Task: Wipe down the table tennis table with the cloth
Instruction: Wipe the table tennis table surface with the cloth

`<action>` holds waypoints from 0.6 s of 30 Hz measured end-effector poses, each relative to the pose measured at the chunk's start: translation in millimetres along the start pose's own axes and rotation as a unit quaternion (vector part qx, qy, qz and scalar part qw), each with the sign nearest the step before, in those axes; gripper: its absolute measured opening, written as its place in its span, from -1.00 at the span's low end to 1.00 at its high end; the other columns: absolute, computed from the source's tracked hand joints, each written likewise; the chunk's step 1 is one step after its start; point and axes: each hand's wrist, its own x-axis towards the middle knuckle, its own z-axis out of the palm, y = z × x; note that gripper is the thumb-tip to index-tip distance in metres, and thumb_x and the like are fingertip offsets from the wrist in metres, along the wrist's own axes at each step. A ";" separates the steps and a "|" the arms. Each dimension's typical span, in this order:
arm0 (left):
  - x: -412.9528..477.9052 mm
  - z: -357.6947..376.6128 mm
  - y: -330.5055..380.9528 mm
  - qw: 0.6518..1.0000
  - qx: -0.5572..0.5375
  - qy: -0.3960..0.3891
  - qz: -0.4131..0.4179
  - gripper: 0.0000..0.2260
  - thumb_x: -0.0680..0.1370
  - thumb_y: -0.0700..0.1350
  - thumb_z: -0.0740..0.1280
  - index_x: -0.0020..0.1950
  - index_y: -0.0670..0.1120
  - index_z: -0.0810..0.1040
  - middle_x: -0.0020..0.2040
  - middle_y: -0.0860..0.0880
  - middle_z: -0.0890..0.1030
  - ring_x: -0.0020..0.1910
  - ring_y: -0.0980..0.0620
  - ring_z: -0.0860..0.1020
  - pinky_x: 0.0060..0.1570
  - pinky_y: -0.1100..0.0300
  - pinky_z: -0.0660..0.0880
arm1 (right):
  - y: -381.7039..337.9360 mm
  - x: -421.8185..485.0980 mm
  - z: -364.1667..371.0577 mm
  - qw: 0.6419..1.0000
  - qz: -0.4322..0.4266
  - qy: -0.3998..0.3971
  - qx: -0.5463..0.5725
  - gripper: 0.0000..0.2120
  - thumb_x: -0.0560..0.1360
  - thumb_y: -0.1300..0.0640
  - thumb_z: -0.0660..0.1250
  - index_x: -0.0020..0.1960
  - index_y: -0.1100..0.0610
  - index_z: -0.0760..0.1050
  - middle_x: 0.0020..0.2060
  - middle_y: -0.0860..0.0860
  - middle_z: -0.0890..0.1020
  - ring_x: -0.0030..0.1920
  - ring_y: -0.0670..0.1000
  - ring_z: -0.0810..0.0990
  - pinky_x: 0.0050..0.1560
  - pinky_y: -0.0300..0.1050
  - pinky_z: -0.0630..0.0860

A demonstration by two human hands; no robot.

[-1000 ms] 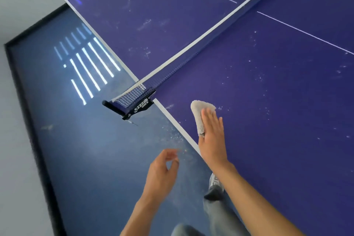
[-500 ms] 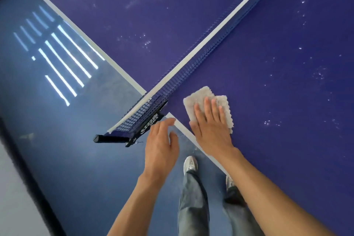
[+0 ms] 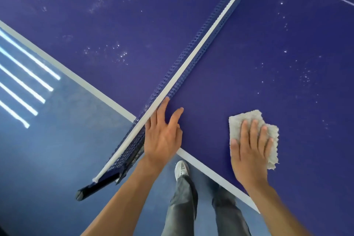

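- While I watch through the head camera, the table tennis table [image 3: 287, 86] fills the view, with white specks [image 3: 119, 52] on both sides of the net [image 3: 201, 50].
- Left hand [image 3: 162, 138], off the table half a second ago, now lies flat at the corner, fingers straight against the net's white tape. I read it as a brace.
- Right hand [image 3: 249, 155] presses flat, fingers straight, on the cloth [image 3: 242, 119].
- That cloth has slid from beside the net along the near edge, so wiping is under way, though I judge most of it undone.
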 end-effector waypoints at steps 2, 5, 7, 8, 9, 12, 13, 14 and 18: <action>2.9 8.4 -5.5 1.000 0.015 -0.014 -0.011 -0.56 0.56 -0.12 0.32 0.45 0.01 0.53 0.56 -0.24 0.31 0.43 -0.27 0.35 0.33 -0.21 0.35 | -24.1 23.8 -2.6 0.998 0.051 0.017 0.029 -0.36 0.68 -0.12 -0.19 0.69 0.14 -0.06 0.68 0.16 -0.05 0.67 0.28 -0.09 0.61 0.40 -0.10; 2.4 21.2 -14.3 0.999 0.032 -0.022 -0.010 -0.56 0.63 -0.05 0.20 0.53 0.02 0.44 0.59 -0.24 0.26 0.47 -0.26 0.30 0.43 -0.20 0.26 | -62.2 41.1 1.6 0.999 -0.007 0.026 0.017 -0.37 0.71 -0.13 -0.17 0.69 0.13 -0.02 0.68 0.17 -0.01 0.67 0.30 -0.06 0.62 0.38 -0.08; 2.0 27.9 -18.9 0.999 0.046 -0.021 -0.009 -0.56 0.66 -0.03 0.17 0.55 0.03 0.41 0.61 -0.21 0.24 0.51 -0.25 0.27 0.48 -0.16 0.18 | -77.0 32.0 12.4 0.992 -0.129 0.014 0.000 -0.41 0.74 -0.13 -0.16 0.70 0.10 0.01 0.69 0.15 0.00 0.67 0.29 -0.06 0.62 0.38 -0.02; 2.3 30.4 -20.1 0.998 0.051 -0.022 -0.009 -0.56 0.67 -0.02 0.16 0.56 0.04 0.39 0.62 -0.19 0.23 0.54 -0.23 0.26 0.50 -0.14 0.15 | -77.3 21.7 17.4 0.983 -0.184 0.005 -0.006 -0.42 0.75 -0.14 -0.17 0.71 0.08 0.02 0.69 0.14 0.00 0.68 0.27 -0.06 0.61 0.38 0.03; 3.2 32.2 -20.6 0.998 0.054 -0.023 -0.012 -0.57 0.67 -0.01 0.14 0.56 0.05 0.38 0.63 -0.17 0.23 0.56 -0.22 0.24 0.51 -0.13 0.12 | -71.8 9.7 20.5 0.975 -0.222 -0.006 -0.010 -0.42 0.76 -0.15 -0.17 0.71 0.07 0.03 0.70 0.12 -0.01 0.68 0.26 -0.06 0.60 0.38 0.07; 5.6 31.4 -16.2 0.997 0.049 -0.033 -0.042 -0.57 0.68 0.01 0.11 0.56 0.06 0.36 0.63 -0.14 0.24 0.57 -0.19 0.23 0.51 -0.12 0.10 | -27.6 -23.7 18.9 0.978 -0.206 -0.029 -0.014 -0.43 0.76 -0.15 -0.13 0.71 0.03 0.04 0.70 0.09 -0.01 0.68 0.24 -0.05 0.57 0.41 0.13; 6.0 29.7 -13.2 0.997 0.044 -0.038 -0.053 -0.57 0.68 0.02 0.10 0.56 0.05 0.37 0.63 -0.13 0.25 0.56 -0.19 0.23 0.51 -0.12 0.10 | -10.4 -27.7 13.1 0.986 -0.162 -0.029 -0.011 -0.43 0.75 -0.14 -0.12 0.70 0.03 0.05 0.70 0.10 0.01 0.68 0.25 -0.04 0.57 0.43 0.11; 6.7 28.1 -10.5 0.996 0.040 -0.044 -0.061 -0.57 0.68 0.02 0.10 0.56 0.05 0.37 0.62 -0.13 0.26 0.57 -0.19 0.23 0.51 -0.13 0.10 | 5.6 -25.6 6.5 0.994 -0.104 -0.027 -0.005 -0.42 0.73 -0.14 -0.10 0.70 0.04 0.07 0.70 0.12 0.01 0.68 0.26 -0.05 0.58 0.45 0.05; 7.9 23.5 -10.2 0.996 0.012 -0.059 -0.067 -0.55 0.69 0.00 0.04 0.58 0.02 0.36 0.63 -0.11 0.25 0.62 -0.17 0.16 0.60 -0.06 -0.05 | 26.9 28.5 -13.5 0.989 0.141 -0.023 0.045 -0.35 0.66 -0.16 -0.19 0.72 0.00 -0.08 0.69 0.09 -0.17 0.67 0.26 -0.22 0.55 0.48 -0.23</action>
